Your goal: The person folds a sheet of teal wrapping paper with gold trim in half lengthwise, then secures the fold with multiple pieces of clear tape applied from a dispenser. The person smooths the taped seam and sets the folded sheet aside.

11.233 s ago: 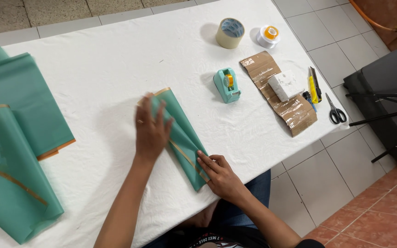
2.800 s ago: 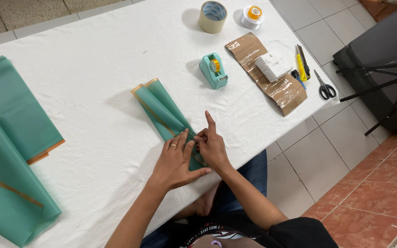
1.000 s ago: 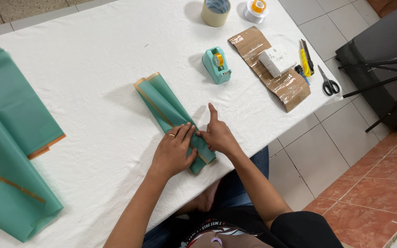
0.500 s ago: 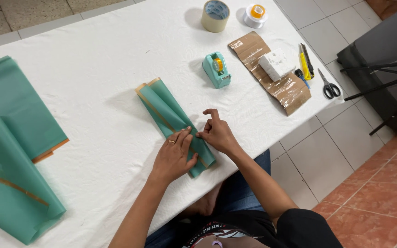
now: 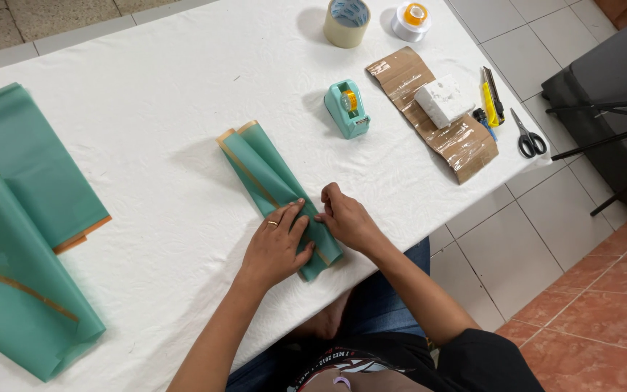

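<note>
I press my left hand (image 5: 276, 247) flat over the near end of the folded teal wrapping sheet (image 5: 273, 181), palm and spread fingers down, nothing clasped, so its grip is an open one that simply pins the paper to the tabletop (image 5: 168, 87). My right hand (image 5: 348, 221) sits just beside it on the sheet's right edge, fingers curled in and the tips pinching at the fold where my left fingertips end; whether there is a strip of tape under those tips I cannot tell. To do this well, I judge that the left palm should keep even weight across the layers so they cannot slide apart, while the right fingertips run along the crease with firm, short pressure, keeping the gold-trimmed edges lined up rather than skewed. The sheet itself lies slantwise, its near end under both hands close to the tabletop's near edge, its far end stretching up and away from my grip to the left. My left forearm comes in from below, wrist nearly straight, ring showing on one finger; my right forearm comes in from the lower right, wrist bent inward toward the left hand. Beyond my right hand stands the teal tape dispenser (image 5: 347, 109), and well apart on my left lie more teal sheets (image 5: 16, 218).
</note>
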